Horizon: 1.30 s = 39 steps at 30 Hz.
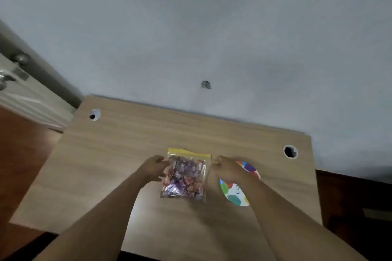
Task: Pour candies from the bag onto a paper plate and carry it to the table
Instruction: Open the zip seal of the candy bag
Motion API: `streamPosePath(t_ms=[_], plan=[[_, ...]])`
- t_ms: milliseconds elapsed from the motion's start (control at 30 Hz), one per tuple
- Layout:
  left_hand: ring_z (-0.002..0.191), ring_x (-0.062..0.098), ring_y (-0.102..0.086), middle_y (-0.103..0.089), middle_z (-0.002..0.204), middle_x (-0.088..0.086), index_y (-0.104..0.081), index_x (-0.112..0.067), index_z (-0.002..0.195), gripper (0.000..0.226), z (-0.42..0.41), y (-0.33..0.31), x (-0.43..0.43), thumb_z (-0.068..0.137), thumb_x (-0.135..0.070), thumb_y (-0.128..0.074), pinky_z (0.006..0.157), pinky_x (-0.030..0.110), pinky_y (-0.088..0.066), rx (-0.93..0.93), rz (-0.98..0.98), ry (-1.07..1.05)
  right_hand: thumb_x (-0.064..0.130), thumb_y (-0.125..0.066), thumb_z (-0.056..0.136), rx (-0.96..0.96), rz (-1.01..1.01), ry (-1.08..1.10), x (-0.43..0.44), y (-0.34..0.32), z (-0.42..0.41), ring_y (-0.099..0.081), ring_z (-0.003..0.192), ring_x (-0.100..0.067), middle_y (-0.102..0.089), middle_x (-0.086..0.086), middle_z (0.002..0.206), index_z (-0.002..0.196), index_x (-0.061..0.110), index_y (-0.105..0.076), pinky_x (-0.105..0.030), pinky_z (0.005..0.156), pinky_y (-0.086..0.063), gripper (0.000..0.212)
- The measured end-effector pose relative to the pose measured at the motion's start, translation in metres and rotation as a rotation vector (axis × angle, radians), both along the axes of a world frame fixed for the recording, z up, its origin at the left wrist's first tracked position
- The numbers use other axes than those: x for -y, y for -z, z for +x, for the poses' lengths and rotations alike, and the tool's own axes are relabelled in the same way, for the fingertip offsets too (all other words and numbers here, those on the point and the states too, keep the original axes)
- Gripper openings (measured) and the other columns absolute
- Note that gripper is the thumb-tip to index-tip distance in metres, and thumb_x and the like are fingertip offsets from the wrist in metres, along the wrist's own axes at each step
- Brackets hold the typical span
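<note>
A clear zip bag [185,176] with a yellow seal strip, full of wrapped purple and red candies, lies on the wooden desk [118,154]. My left hand [153,168] touches the bag's left edge with fingers spread. My right hand [226,168] is at the bag's upper right corner, fingers curled, and seems to pinch the edge. A white paper plate [233,195] with coloured dots lies to the right of the bag, partly hidden under my right wrist.
The desk stands against a grey wall [212,38] and has two round cable holes, one at the back left [95,115] and one at the right [290,151]. A door with a metal knob [21,59] is at the far left. Dark reddish floor surrounds the desk.
</note>
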<state>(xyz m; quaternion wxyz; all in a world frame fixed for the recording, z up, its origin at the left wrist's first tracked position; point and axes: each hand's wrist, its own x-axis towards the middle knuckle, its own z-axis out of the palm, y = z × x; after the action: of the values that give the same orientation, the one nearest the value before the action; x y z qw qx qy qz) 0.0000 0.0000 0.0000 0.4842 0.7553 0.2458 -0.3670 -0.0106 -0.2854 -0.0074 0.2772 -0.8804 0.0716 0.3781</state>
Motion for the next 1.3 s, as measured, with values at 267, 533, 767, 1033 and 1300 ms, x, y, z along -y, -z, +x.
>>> streamPosePath(t_ms=[267, 533, 767, 1033, 1300], plan=[[0.090, 0.020, -0.070, -0.071, 0.112, 0.009, -0.064, -0.012, 0.111, 0.015, -0.044, 0.046, 0.017, 0.108, -0.026, -0.058, 0.084, 0.038, -0.056, -0.056, -0.147, -0.376, 0.056, -0.054, 0.102, -0.225, 0.173, 0.248, -0.038, 0.039, -0.021, -0.059, 0.129, -0.028, -0.059, -0.010, 0.141, 0.161, 0.004, -0.034, -0.035, 0.104, -0.043, 0.080], [0.100, 0.031, -0.081, -0.083, 0.113, 0.015, -0.077, -0.012, 0.116, 0.028, -0.058, 0.063, 0.025, 0.102, -0.035, -0.070, 0.082, 0.042, -0.066, -0.029, -0.306, -0.436, 0.070, -0.067, 0.078, -0.315, 0.391, 0.477, -0.039, 0.079, -0.019, -0.072, 0.123, -0.030, -0.064, -0.012, 0.148, 0.168, 0.041, 0.003, -0.048, 0.103, -0.061, 0.118], [0.091, 0.021, -0.078, -0.084, 0.098, 0.006, -0.083, -0.011, 0.103, 0.021, -0.069, 0.050, 0.033, 0.104, -0.026, -0.068, 0.082, 0.036, -0.058, 0.213, -0.110, -0.279, 0.049, -0.061, 0.096, 0.098, 0.068, 0.262, -0.021, 0.033, -0.026, -0.046, 0.148, -0.034, -0.044, -0.017, 0.162, 0.162, 0.012, -0.037, -0.043, 0.121, -0.039, 0.079], [0.093, 0.019, -0.062, -0.070, 0.088, -0.007, -0.079, -0.017, 0.094, 0.021, -0.094, 0.027, 0.038, 0.105, -0.023, -0.063, 0.082, 0.027, -0.046, 0.547, 0.079, 0.042, 0.036, -0.060, 0.104, 0.116, 0.120, -0.190, -0.002, -0.035, -0.042, -0.068, 0.115, -0.016, -0.073, 0.006, 0.127, 0.133, 0.026, -0.070, -0.029, 0.098, -0.053, 0.032], [0.100, 0.019, -0.069, -0.074, 0.099, -0.003, -0.077, -0.021, 0.099, 0.018, -0.127, 0.003, 0.041, 0.106, -0.029, -0.063, 0.089, 0.040, -0.057, 0.617, 0.000, -0.052, 0.029, -0.073, 0.097, 0.209, 0.167, -0.102, -0.002, -0.057, -0.079, -0.072, 0.094, -0.011, -0.080, 0.008, 0.101, 0.100, 0.020, -0.082, -0.015, 0.070, -0.046, 0.013]])
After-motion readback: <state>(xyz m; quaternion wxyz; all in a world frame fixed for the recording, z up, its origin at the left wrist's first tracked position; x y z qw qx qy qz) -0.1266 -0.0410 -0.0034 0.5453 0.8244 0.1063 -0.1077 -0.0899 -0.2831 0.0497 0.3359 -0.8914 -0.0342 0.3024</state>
